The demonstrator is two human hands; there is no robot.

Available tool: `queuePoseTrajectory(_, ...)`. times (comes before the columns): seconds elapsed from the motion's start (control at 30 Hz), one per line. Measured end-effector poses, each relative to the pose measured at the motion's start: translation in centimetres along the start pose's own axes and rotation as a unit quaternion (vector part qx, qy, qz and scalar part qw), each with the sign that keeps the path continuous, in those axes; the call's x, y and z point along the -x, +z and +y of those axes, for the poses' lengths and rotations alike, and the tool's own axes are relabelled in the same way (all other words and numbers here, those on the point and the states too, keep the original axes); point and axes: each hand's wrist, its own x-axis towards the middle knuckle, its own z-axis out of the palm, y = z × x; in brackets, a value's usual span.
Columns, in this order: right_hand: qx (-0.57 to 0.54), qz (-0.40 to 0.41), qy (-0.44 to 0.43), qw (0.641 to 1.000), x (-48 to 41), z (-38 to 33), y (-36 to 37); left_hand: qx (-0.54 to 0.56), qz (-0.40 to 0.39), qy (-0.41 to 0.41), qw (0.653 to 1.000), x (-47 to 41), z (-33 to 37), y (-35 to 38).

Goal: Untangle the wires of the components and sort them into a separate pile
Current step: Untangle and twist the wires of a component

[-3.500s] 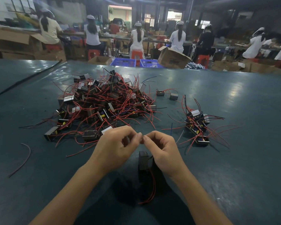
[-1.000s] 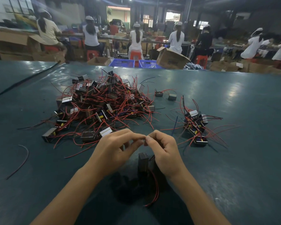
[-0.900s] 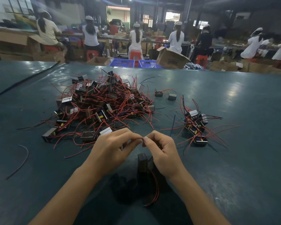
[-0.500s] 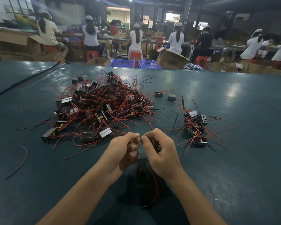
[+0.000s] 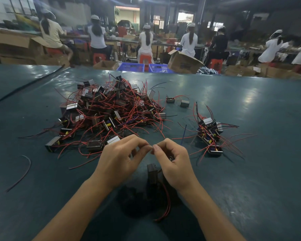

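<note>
A big tangled pile (image 5: 109,110) of small dark block components with red wires lies on the green table, left of centre. A smaller sorted pile (image 5: 210,134) lies to the right. My left hand (image 5: 122,159) and my right hand (image 5: 174,162) meet fingertip to fingertip in front of the big pile, both pinching a thin wire between thumb and forefinger. Below them hangs one dark component (image 5: 152,173), with a red wire (image 5: 167,204) curling down from it toward me.
Two loose components (image 5: 170,100) lie between the piles. A stray dark wire (image 5: 23,171) lies at the left. A blue wire (image 5: 183,134) sticks up near the small pile. Beyond the table's far edge (image 5: 233,76) are cardboard boxes, blue crates and seated workers.
My left hand has uncurled from the tighter fist of half a second ago and both hands pinch at the fingertips again. The hanging component stays below them; the piles are unchanged.
</note>
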Motion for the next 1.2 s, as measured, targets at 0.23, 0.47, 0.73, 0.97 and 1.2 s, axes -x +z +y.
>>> queuePoseTrajectory(0.23,0.075,0.040,-0.073,0.994,0.0,0.2,0.1,0.208,-0.019,-0.245,0.947,-1.1,1.5,0.7)
queuePoseTrajectory(0.47,0.050,0.034,-0.049,0.997,0.0,0.1,0.1,0.440,-0.084,-0.436,0.781,-1.2,1.9,1.0)
queuePoseTrajectory(0.73,-0.044,0.020,0.006,0.999,-0.1,-0.3,-0.1,0.156,-0.018,-0.032,0.987,-0.1,-0.1,0.6)
queuePoseTrajectory(0.97,-0.042,0.010,-0.006,0.999,0.0,-0.2,0.2,0.154,0.002,-0.093,0.984,-0.6,0.5,0.1)
queuePoseTrajectory(1.2,-0.075,0.008,0.052,0.996,-0.5,0.2,-0.8,0.257,0.023,-0.248,0.934,-1.3,1.1,0.0)
